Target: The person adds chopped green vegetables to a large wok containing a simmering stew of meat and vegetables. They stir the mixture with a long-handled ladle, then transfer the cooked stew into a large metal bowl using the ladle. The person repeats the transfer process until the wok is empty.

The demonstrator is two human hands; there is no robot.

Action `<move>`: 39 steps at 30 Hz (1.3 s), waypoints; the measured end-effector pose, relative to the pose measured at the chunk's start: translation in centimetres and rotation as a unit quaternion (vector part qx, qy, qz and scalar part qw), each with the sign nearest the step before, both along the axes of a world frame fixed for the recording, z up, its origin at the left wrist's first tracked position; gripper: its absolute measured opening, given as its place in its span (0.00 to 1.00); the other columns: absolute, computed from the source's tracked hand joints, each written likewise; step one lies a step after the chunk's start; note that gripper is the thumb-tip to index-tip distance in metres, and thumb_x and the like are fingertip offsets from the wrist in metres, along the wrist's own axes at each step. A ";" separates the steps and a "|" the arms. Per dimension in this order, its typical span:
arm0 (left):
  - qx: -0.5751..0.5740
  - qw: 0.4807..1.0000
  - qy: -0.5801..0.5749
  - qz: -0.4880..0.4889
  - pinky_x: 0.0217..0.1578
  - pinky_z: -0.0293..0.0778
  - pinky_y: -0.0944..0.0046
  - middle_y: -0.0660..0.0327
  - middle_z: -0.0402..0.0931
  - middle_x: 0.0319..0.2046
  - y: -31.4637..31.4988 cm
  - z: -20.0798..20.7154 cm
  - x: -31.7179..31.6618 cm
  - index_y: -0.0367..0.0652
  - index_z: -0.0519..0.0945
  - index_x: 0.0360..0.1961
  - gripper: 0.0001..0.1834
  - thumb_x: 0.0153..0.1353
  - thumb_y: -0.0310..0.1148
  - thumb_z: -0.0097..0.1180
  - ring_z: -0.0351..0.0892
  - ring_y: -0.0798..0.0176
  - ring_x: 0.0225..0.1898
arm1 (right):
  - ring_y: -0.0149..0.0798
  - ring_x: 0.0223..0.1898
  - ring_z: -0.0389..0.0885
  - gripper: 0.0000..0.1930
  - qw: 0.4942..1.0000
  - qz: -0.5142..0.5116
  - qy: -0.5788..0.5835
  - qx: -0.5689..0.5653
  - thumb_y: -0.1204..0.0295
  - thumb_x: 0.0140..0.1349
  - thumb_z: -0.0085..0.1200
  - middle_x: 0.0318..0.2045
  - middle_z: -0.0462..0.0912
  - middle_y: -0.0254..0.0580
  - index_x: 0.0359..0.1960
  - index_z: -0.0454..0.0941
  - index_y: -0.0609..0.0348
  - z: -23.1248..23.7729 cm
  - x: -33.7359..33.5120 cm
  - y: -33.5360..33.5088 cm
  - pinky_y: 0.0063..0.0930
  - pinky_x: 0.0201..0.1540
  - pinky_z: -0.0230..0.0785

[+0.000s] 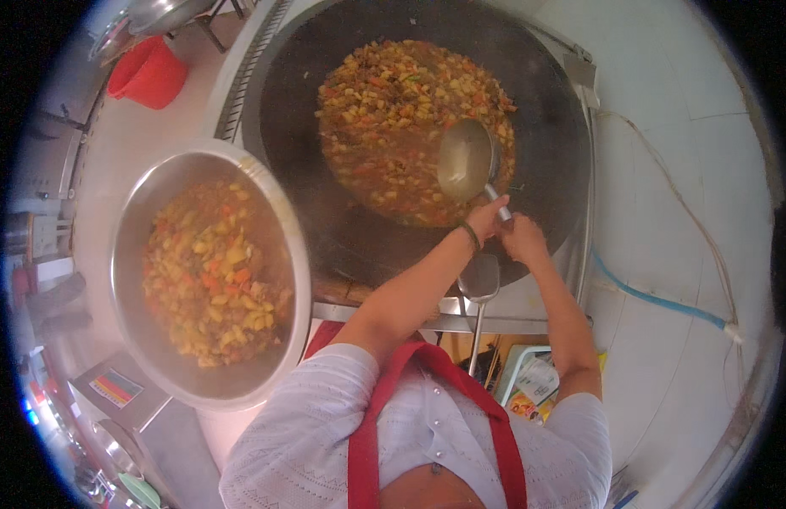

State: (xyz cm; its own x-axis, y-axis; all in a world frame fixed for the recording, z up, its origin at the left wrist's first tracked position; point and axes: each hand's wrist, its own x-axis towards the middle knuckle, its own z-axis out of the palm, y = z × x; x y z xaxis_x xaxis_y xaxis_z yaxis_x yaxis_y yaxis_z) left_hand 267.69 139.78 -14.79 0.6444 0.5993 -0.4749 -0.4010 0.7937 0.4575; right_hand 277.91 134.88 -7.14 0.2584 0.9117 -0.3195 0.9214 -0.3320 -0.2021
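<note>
Both of my hands are closed on the handle of a large metal ladle (467, 161). My left hand (486, 219) grips it closer to the bowl, and my right hand (523, 238) wraps around it just behind, toward the right. The ladle's bowl is over the right part of a chunky stew (410, 110) of yellow and orange pieces in brown sauce; I cannot tell whether it touches the stew. This stew lies in a wide dark wok (282, 102). Below my hands, a metal wok spatula (480, 278) rests at the wok's near edge, its handle pointing toward me.
Left of the wok stands a big metal basin (295, 314) holding more of the stew (210, 280). A red bucket (149, 73) is on the floor at the far left. A blue hose (656, 291) runs along the tiled wall (673, 187) on the right. A steel cabinet (121, 390) stands lower left.
</note>
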 end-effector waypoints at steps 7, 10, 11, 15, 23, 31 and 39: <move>-0.219 0.974 -0.042 0.049 0.39 0.71 0.50 0.51 0.74 0.35 -0.6 -7.3 0.1 0.39 0.69 0.41 0.19 0.58 0.44 0.52 0.74 0.51 0.36 | 0.51 0.31 0.81 0.21 0.955 0.061 0.099 -0.271 0.63 0.51 0.52 0.31 0.79 0.60 0.40 0.72 0.70 -4.0 -1.3 2.9 0.41 0.36 0.72; -0.279 0.959 0.017 0.055 0.41 0.71 0.51 0.52 0.76 0.38 1.2 -11.7 -1.6 0.39 0.71 0.41 0.18 0.59 0.43 0.52 0.74 0.53 0.38 | 0.44 0.23 0.79 0.20 0.936 0.003 0.234 -0.264 0.66 0.53 0.51 0.26 0.77 0.53 0.43 0.69 0.70 -4.4 -5.3 5.0 0.36 0.27 0.72; -0.250 0.965 0.062 0.048 0.41 0.71 0.52 0.54 0.77 0.37 2.4 -11.9 -2.5 0.39 0.73 0.39 0.17 0.59 0.43 0.51 0.75 0.53 0.38 | 0.40 0.18 0.76 0.17 0.927 -0.054 0.273 -0.251 0.69 0.55 0.49 0.22 0.76 0.48 0.43 0.68 0.70 -6.1 -5.9 5.7 0.34 0.23 0.70; -0.252 0.959 0.129 0.019 0.33 0.72 0.55 0.59 0.77 0.28 10.0 -19.4 -8.9 0.40 0.76 0.30 0.11 0.59 0.37 0.50 0.74 0.59 0.29 | 0.34 0.13 0.69 0.14 0.825 -0.168 0.500 -0.202 0.74 0.58 0.44 0.19 0.72 0.40 0.45 0.63 0.67 -10.2 -11.4 11.1 0.32 0.17 0.66; -0.089 0.933 0.343 -0.058 0.27 0.68 0.59 0.61 0.74 0.23 22.3 -16.7 -10.9 0.39 0.74 0.34 0.17 0.65 0.42 0.42 0.69 0.62 0.23 | 0.37 0.22 0.73 0.07 0.890 -0.119 0.433 -0.084 0.74 0.57 0.44 0.24 0.75 0.44 0.36 0.71 0.64 -20.3 -12.5 19.5 0.34 0.26 0.65; -0.007 0.853 0.521 -0.033 0.23 0.70 0.59 0.57 0.75 0.20 25.0 -16.5 -11.7 0.34 0.74 0.27 0.18 0.63 0.41 0.47 0.72 0.64 0.20 | 0.40 0.31 0.74 0.12 0.880 -0.088 0.463 -0.055 0.75 0.56 0.48 0.31 0.77 0.49 0.40 0.71 0.68 -19.6 -13.3 22.9 0.34 0.35 0.65; 0.086 0.815 0.569 0.061 0.25 0.72 0.56 0.54 0.76 0.20 19.1 -8.5 -9.0 0.31 0.76 0.30 0.22 0.58 0.46 0.52 0.76 0.60 0.21 | 0.36 0.32 0.75 0.20 0.836 -0.063 0.545 -0.006 0.74 0.55 0.53 0.31 0.78 0.42 0.50 0.67 0.64 -18.0 -10.8 17.7 0.31 0.34 0.68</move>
State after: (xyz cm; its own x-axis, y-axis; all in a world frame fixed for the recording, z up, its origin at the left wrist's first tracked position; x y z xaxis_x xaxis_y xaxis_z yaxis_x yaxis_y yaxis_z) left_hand 258.67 158.85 -23.26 -0.2246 0.7474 -0.6253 0.2905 0.6639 0.6891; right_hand 267.10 152.62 -25.12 -0.0971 0.8944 -0.4366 0.1503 -0.4204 -0.8948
